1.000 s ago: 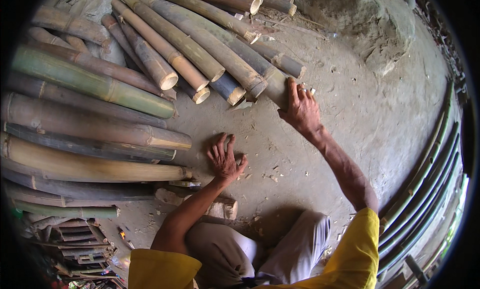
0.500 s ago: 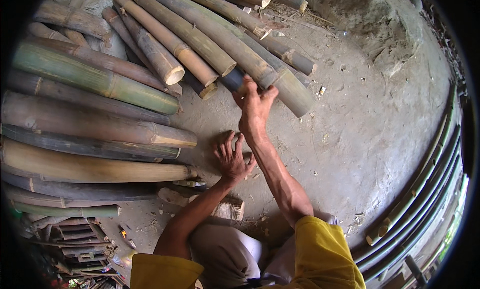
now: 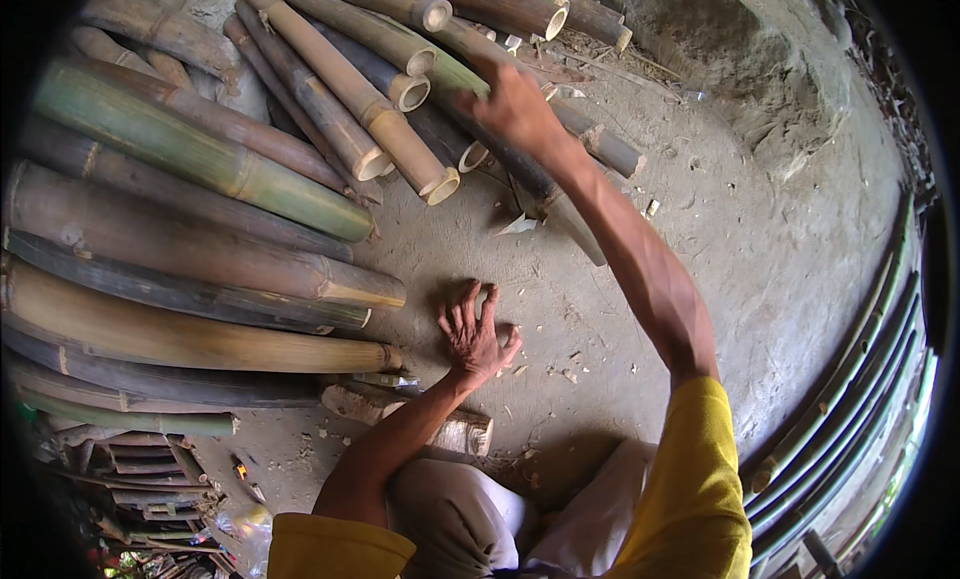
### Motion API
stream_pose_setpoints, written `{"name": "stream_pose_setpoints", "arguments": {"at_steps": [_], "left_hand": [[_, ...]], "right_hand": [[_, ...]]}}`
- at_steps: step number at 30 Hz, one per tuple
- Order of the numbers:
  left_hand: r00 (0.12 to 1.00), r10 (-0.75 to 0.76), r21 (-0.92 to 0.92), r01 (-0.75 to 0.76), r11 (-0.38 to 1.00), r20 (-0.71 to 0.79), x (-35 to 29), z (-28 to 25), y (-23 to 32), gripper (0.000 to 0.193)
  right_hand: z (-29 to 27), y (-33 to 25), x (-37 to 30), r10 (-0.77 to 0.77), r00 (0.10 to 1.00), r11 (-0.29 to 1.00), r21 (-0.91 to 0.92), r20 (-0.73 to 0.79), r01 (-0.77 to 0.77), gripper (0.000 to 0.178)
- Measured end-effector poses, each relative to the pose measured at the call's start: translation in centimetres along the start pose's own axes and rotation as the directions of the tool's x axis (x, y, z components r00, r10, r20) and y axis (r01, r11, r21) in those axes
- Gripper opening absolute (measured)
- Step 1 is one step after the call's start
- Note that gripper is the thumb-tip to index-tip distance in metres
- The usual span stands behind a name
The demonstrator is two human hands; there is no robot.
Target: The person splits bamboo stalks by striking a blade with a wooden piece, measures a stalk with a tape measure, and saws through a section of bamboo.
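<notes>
My left hand [image 3: 475, 334] rests on the ground with its fingers spread and nothing in them. My right hand [image 3: 515, 109] is stretched out to the far middle, over a long bamboo pole [image 3: 515, 164] that is greenish farther up and dark toward me. It seems to touch that pole, but blur and the hand itself hide how its fingers lie. Just left of it are a dark bamboo pole with an open end [image 3: 440, 139] and a tan bamboo pole [image 3: 375, 114] that slants toward me.
Thick bamboo poles [image 3: 200, 244] lie stacked along the left. A short log [image 3: 460, 432] sits beside my left forearm. A large rock [image 3: 740, 59] rises at the far right. Long thin poles [image 3: 840, 419] curve along the right edge. Small chips are scattered on the ground.
My right hand has moved farther away, off the near part of a thick bamboo pole. Several poles at the far middle have shifted. My left hand has stayed nearly in place.
</notes>
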State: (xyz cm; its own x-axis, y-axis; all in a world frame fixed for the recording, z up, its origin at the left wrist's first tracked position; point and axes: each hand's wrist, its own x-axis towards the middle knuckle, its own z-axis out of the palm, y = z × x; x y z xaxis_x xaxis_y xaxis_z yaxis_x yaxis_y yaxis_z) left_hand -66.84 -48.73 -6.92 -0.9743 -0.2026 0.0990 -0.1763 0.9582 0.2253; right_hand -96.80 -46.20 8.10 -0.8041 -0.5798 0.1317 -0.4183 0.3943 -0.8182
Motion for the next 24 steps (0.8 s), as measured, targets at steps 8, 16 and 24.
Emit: {"name": "stream_pose_setpoints", "arguments": {"at_steps": [8, 16, 24], "left_hand": [[0.999, -0.025, 0.006, 0.024, 1.000, 0.039, 0.1, 0.1, 0.2, 0.078], [1.000, 0.019, 0.013, -0.019, 1.000, -0.001, 0.4, 0.3, 0.3, 0.073], [0.999, -0.003, 0.037, 0.004, 0.999, -0.032, 0.5, -0.3, 0.9, 0.068]], "right_hand": [[2.8, 6.6, -10.1, 0.045, 0.997, 0.650, -0.756, -0.068, -0.081, 0.091], [-10.2, 9.0, -18.9, 0.210, 0.898, 0.976, -0.026, 0.386, -0.216, 0.101], [-14.6, 5.3, -41.7, 0.592, 0.804, 0.761, -0.365, 0.055, -0.536, 0.092]]}}
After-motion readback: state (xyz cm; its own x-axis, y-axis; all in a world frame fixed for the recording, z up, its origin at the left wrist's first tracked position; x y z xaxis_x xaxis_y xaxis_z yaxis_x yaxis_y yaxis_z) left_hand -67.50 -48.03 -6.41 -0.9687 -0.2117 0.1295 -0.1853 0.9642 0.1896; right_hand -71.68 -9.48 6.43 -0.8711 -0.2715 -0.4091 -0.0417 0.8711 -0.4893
